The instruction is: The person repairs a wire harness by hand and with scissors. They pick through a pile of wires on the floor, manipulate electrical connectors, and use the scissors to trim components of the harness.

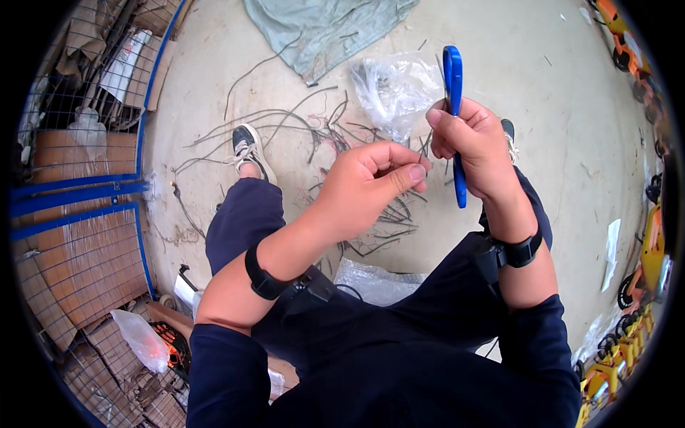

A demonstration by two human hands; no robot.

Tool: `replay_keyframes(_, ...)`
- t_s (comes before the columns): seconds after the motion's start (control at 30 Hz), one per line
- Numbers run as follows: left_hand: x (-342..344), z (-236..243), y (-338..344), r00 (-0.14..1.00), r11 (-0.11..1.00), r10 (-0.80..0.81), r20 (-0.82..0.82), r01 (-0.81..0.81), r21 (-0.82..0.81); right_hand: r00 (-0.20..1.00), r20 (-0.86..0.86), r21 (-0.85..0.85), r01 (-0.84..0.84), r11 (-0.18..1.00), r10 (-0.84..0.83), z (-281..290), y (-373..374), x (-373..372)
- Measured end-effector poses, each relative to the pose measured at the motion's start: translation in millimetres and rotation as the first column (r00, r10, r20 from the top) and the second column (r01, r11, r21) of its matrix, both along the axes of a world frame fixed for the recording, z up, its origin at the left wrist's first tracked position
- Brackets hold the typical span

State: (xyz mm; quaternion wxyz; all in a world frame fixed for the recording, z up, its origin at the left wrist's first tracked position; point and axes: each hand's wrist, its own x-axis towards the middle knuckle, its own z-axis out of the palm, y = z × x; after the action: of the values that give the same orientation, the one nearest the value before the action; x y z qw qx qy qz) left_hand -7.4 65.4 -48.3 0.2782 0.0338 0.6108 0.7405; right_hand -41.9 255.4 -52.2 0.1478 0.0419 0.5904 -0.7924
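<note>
My right hand [472, 139] is closed round a slim blue hand tool [452, 75]. One long blue end rises above the fist and another blue part comes out below it; its working end is hidden, so I cannot tell its exact kind. Just to the left, my left hand [378, 178] is closed in a pinch, thumb against fingers, on a thin dark wire [424, 148] near the right fingertips. Beneath both hands, many cut lengths of dark wire [396, 214] lie scattered on the floor between my feet.
A clear plastic bag [396, 93] lies beyond my hands, with a grey-green sheet [321, 32] farther off. Blue-framed mesh cages [85, 189] holding cardboard stand at left. Yellow wheeled items [653, 235] line the right side. Clear plastic wrap [371, 279] lies between my legs.
</note>
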Motion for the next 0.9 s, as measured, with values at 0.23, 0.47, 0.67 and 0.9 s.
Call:
replay_keyframes(0.23,-3.1,-4.7,-15.5,0.989,0.993,0.116,0.089,-0.116,0.001,0.983,-0.098,0.213,-0.131,0.968,0.154,3.3,15.4,1.4)
replay_keyframes(0.47,-5.9,-6.0,-27.5,0.986,0.994,0.061,0.157,-0.075,0.082,0.840,-0.211,0.525,-0.334,0.783,0.500,25.1,9.7,24.0)
replay_keyframes(0.67,-0.6,-1.4,-27.7,0.986,0.999,0.024,0.165,-0.028,0.022,0.703,-0.340,0.737,-0.214,0.642,0.625,11.1,1.1,26.0)
replay_keyframes(0.9,0.9,-3.9,-25.7,0.990,0.998,-0.033,0.140,0.025,0.063,0.706,-0.386,0.747,-0.139,0.650,0.594,5.3,3.1,27.4)
